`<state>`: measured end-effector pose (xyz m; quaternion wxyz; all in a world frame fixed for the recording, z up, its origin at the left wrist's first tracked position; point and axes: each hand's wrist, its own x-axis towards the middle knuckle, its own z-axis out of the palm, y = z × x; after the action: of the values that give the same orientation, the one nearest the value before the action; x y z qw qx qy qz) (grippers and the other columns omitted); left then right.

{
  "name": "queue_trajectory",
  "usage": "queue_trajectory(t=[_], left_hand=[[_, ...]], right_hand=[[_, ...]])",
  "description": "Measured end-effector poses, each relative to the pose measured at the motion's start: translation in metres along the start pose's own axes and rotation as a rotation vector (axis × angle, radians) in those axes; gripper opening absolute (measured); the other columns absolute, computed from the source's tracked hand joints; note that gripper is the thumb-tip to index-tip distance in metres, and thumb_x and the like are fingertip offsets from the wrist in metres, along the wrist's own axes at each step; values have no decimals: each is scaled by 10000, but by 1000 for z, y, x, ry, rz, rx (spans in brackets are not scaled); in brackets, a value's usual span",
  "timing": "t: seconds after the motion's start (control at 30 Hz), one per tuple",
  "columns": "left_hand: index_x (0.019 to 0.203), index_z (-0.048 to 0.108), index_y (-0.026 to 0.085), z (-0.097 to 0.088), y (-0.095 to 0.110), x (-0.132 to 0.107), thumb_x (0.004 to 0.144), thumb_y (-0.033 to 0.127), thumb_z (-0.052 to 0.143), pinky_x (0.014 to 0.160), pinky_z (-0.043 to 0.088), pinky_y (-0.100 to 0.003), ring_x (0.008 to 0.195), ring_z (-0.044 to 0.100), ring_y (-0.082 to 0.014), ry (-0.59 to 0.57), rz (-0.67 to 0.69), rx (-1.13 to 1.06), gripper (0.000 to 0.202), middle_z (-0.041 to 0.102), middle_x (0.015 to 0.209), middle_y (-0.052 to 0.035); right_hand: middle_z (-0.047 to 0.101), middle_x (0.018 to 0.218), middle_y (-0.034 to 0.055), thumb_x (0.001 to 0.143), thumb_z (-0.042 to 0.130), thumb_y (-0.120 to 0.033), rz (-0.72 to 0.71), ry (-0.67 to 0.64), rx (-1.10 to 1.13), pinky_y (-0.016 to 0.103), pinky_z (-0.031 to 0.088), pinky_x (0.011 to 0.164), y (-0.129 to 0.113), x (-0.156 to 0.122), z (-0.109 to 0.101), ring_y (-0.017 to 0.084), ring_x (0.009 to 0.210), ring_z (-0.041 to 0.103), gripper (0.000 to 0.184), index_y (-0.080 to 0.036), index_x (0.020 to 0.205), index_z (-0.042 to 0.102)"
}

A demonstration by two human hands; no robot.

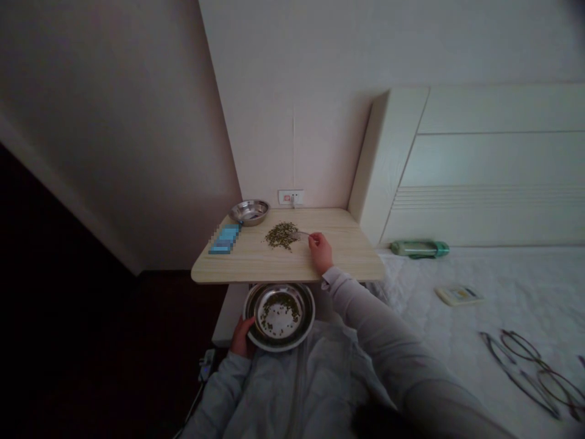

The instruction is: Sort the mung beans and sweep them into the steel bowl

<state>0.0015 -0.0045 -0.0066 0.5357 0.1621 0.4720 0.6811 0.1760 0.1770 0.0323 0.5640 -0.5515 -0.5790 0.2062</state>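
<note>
A loose heap of small green grains, perhaps beans [280, 235], lies spread on the pale wooden tabletop [237, 268]. My right hand [320, 251] pinches the handle of a thin metal utensil, likely a spoon [301, 234], whose far end reaches the right side of the heap. Below the table's front edge, my left hand [242, 337] grips the left rim of a round metal bowl [280, 347]. Similar green grains lie scattered inside that bowl, thickest along its far side. Another shiny metal bowl [249, 213] stands at the table's back left corner.
A blurred-out blue rectangle [225, 239] lies at the table's left. Behind is a wall socket [291, 197] with a plug. On the bed at right are a green bottle [419, 249], a phone-like flat object [459, 296] and eyeglasses [521, 347]. The headboard [484, 158] rises behind.
</note>
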Motion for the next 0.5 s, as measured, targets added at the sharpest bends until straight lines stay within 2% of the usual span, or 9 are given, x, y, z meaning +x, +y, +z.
queue_trajectory(t=[0.17,0.33,0.5], left_hand=[[464,559,196,1,1,-3,514,184,568,681,429,-295,692,575,-191,30,13,29,53,576,510,-9],[451,538,196,0,0,-2,527,188,562,692,426,-295,688,577,-181,36,-12,22,80,558,483,7],[515,575,201,1,1,0,513,170,568,707,426,-298,734,578,-196,13,-11,21,31,586,523,0]], right_hand=[[596,787,61,748,366,-285,-4,-8,-92,264,398,641,3,6,12,143,672,532,225,-165,870,514],[597,817,81,759,349,-265,31,44,-174,277,399,661,7,4,10,158,710,538,242,-153,902,509],[602,808,68,765,350,-265,19,-2,-221,275,399,678,5,2,8,155,724,540,229,-170,868,531]])
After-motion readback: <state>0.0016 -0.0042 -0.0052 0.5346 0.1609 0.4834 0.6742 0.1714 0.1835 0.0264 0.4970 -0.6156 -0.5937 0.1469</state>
